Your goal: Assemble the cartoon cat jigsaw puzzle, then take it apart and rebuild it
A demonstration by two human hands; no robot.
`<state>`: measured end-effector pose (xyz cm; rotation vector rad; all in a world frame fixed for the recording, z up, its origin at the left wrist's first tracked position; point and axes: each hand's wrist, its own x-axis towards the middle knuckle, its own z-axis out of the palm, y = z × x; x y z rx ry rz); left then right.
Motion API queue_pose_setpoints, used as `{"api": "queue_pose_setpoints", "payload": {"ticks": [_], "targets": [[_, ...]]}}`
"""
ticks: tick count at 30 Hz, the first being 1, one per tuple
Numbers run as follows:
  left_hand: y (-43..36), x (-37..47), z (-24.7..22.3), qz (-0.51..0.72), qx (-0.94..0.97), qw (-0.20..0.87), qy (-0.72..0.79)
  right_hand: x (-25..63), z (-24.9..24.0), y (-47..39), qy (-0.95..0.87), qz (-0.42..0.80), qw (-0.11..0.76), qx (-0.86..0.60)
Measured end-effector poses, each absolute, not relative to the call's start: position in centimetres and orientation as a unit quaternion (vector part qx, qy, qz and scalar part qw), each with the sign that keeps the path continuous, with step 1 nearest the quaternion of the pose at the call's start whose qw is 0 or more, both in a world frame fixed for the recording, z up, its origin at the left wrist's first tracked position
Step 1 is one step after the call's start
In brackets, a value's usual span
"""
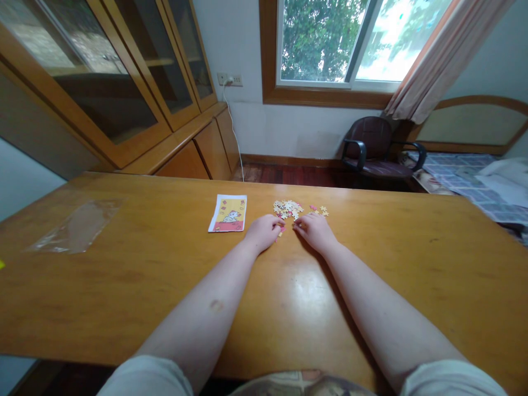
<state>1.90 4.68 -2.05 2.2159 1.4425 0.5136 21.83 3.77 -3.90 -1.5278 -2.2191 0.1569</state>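
A heap of small jigsaw puzzle pieces [287, 208] lies on the wooden table [165, 286], mostly pale with some pink. My left hand [264, 231] is at the heap's near left edge, its fingers closed over pink and yellow pieces that partly show beneath them. Just right of it, my right hand [315, 230] has its thumb and fingertips pinched together at the heap's near edge; whatever they hold is too small to make out. A few loose pieces [324, 211] lie beyond my right hand. Left of my left hand lies a picture card [231, 213] with a white cartoon animal on yellow and pink.
A clear plastic bag [80, 225] lies flat on the table's left side. Beyond the table stand a glass-door cabinet [152, 110], an office chair [373, 146] and a bed [466, 170]. A white cord [234, 132] hangs from the wall socket.
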Motion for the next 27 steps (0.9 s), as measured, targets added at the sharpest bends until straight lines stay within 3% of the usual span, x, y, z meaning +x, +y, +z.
{"api": "queue_pose_setpoints", "payload": {"ticks": [14,20,27], "targets": [[4.6,1.9,-1.9,0.192,0.800,0.227,0.521,22.8,-3.6,4.1,-0.710,0.040,0.290,-0.640],[4.6,2.0,-1.9,0.187,0.797,0.228,0.527,22.8,-3.4,3.8,-0.721,0.062,0.234,-0.649],[4.6,2.0,-1.9,0.187,0.798,0.228,0.526,23.1,-3.7,4.2,-0.703,0.019,0.254,-0.664]]}}
